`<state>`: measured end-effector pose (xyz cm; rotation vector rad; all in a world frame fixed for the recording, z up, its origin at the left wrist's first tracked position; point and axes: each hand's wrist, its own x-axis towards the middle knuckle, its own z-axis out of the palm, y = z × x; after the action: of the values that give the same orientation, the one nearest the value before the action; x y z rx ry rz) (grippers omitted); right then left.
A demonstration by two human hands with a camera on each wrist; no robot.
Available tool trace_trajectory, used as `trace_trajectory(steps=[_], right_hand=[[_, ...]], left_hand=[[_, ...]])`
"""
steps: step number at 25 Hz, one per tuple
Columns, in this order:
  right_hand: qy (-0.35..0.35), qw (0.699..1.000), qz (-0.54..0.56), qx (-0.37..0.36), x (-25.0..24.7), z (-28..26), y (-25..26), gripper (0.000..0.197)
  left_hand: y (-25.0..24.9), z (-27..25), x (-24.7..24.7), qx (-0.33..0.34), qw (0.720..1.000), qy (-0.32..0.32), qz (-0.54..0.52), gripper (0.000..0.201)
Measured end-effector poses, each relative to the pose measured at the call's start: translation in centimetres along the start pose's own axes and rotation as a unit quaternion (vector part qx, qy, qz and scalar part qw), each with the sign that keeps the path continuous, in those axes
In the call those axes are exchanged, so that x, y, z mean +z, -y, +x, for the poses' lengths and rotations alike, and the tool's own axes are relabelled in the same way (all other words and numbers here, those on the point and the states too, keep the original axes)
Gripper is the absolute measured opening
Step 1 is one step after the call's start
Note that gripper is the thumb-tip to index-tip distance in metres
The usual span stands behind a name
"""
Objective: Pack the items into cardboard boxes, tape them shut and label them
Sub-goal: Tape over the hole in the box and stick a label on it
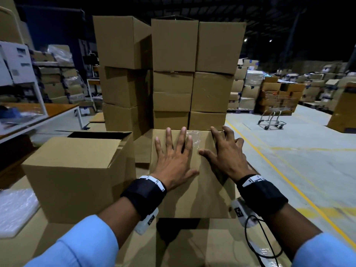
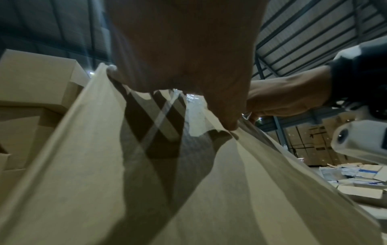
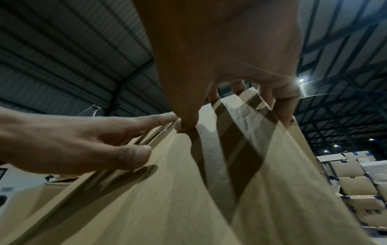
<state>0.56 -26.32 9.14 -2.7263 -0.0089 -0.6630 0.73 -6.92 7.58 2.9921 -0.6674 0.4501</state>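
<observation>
Cardboard sheeting covers the desk (image 1: 57, 234) that carries the work, inside a dim warehouse with a pale concrete floor (image 1: 289, 143) marked by yellow lines. At nine o'clock a wood-topped side table (image 1: 48, 110) stands against shelving; at eight o'clock a sheet of bubble wrap (image 1: 15, 209) lies on the desk. Just left of centre sits an open cardboard box (image 1: 77, 170), its flaps up. At the centre is the closed cardboard box (image 1: 192, 189), its top seam bearing a strip of clear tape (image 1: 194, 139). The left hand (image 1: 173, 160) lies flat on the lid, fingers (image 1: 168, 137) straight and spread, grasping nothing. The right hand (image 1: 227, 157) presses beside it, its fingers (image 1: 216, 132) bent over the far right edge of the lid and its thumb touching the tape. At twelve o'clock a tall stack of sealed cartons (image 1: 169, 70) rises directly behind the box and blocks the view beyond. At two o'clock a shopping trolley (image 1: 275, 112) stands on the floor before more piled cartons (image 1: 279, 89).
</observation>
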Motion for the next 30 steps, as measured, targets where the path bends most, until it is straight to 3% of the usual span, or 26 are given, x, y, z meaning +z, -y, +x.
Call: trace_trajectory(steps=[11,14,16,19,22,24,26,30], right_hand=[[-0.038,0.999,-0.018,-0.034,0.4,-0.2,0.0,0.067],[-0.134,0.982,0.066,-0.116,0.7,-0.2,-1.1,0.049],[-0.156,0.961,0.178,-0.146,0.2,-0.5,-1.9,0.058],[-0.112,0.925,0.331,-0.148,-0.5,-1.2,-1.9,0.072],[-0.101,0.905,0.372,-0.178,0.2,-0.9,-2.0,0.067],[-0.089,0.93,0.301,-0.19,1.5,-0.1,-2.8,0.063],[-0.045,0.957,0.21,-0.195,3.2,0.5,-4.0,0.071],[0.03,0.957,0.227,-0.178,5.4,1.5,-5.3,0.095]], left_hand=[[0.0,1.8,-1.0,0.038,0.998,0.029,-0.041,0.117],[-2.2,1.9,-0.8,0.054,0.996,0.007,-0.064,0.118],[-4.0,2.2,-0.9,0.033,0.995,-0.007,-0.096,0.113],[-5.9,2.6,-1.1,-0.006,0.994,-0.038,-0.102,0.106],[-5.6,2.7,-1.3,-0.038,0.991,-0.083,-0.094,0.091],[-4.7,2.3,-1.5,-0.038,0.99,-0.097,-0.097,0.083],[-3.7,1.6,-1.7,-0.026,0.989,-0.105,-0.104,0.08],[-2.3,0.2,-1.9,-0.025,0.986,-0.11,-0.122,0.081]])
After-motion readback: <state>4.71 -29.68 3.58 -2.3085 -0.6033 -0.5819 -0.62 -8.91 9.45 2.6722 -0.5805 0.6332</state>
